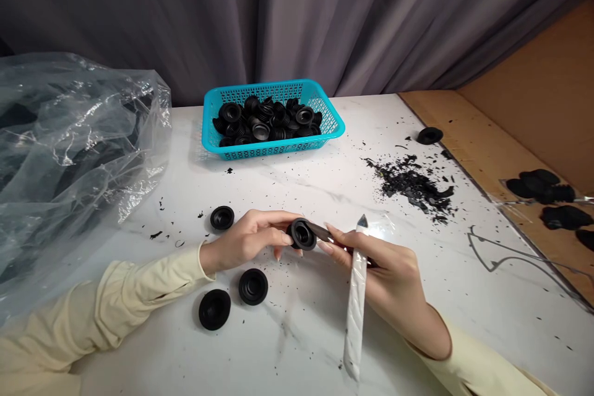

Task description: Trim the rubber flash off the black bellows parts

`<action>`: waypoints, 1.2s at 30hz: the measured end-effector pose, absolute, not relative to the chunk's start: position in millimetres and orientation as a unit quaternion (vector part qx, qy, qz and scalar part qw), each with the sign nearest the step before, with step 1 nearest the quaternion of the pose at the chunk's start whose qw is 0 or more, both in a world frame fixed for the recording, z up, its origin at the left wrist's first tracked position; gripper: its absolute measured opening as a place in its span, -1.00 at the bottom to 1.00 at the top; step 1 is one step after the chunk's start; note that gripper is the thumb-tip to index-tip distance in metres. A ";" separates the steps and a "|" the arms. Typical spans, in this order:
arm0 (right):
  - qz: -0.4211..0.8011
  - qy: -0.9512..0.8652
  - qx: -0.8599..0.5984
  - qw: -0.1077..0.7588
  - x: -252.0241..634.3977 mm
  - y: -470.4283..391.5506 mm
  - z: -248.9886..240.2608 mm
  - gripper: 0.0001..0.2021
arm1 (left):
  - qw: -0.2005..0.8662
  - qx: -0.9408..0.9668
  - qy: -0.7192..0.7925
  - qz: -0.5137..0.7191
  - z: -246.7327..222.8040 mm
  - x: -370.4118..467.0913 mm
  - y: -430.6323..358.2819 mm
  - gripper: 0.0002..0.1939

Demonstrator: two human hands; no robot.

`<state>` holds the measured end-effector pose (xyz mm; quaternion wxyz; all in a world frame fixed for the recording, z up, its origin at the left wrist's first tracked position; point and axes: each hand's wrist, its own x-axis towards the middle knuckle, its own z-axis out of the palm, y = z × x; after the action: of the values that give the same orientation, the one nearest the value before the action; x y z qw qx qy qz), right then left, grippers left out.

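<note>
A round black rubber part (302,234) is held between the thumb and fingers of my left hand (253,238), its ringed hollow facing up. My right hand (383,266) pinches dark metal tweezers (320,232), whose tip touches the part's right rim. A white-wrapped tool (355,315) with a pointed metal tip also rests in my right hand, its handle pointing toward me. Near my left wrist lie loose black parts: one (222,218) behind it, another (253,286) in front, and a third (215,309) nearer me.
A blue basket (273,147) full of black parts stands at the back. Clear plastic bags (78,136) cover the left side. Black scraps (415,185) are heaped at the right, near a single part (429,135) and a thin grey frame (505,257).
</note>
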<state>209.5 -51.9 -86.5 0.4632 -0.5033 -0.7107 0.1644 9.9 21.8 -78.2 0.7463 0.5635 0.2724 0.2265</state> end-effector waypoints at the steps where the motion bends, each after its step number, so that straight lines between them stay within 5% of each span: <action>1: 0.166 -0.710 -0.501 0.466 209.5 -51.9 -86.5 -0.84 | 0.748 0.562 0.271 0.227 -78.4 9.8 21.9 -0.67; 36: 0.167 -0.725 -0.488 0.457 209.0 -52.7 -85.3 -0.84 | 0.751 0.577 0.272 0.171 -77.6 7.7 24.7 -0.63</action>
<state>209.0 -52.7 -85.3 0.4569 -0.4884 -0.7245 0.1669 7.7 24.7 -77.6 0.7511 0.5767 0.2723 0.1707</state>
